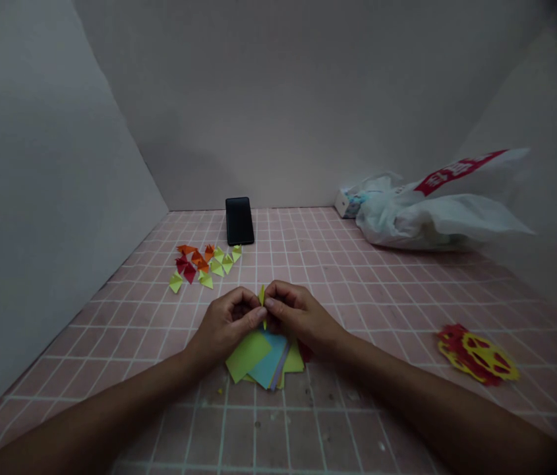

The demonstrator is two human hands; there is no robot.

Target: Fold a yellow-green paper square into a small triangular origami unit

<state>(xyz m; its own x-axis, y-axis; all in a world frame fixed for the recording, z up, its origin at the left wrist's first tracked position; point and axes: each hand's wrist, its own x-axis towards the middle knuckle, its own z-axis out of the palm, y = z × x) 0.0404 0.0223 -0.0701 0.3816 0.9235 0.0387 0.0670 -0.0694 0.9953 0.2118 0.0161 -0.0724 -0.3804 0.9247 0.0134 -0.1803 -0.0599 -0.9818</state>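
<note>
My left hand (pixel 226 323) and my right hand (pixel 298 313) meet over the middle of the pink checked table (pixel 357 297). Both pinch a small folded yellow-green paper piece (pixel 261 295) between their fingertips. Just below the hands lies a loose stack of coloured paper squares (pixel 263 359), green, blue and yellow. Further back on the left sits a cluster of several folded paper pieces (pixel 204 264) in orange, red and yellow-green.
A black phone (pixel 239 220) leans against the back wall. A white plastic bag (pixel 431 211) with red print lies at the back right, a small box (pixel 345 203) beside it. A red and yellow paper cutout (pixel 476 355) lies at the right. Walls close in left, back and right.
</note>
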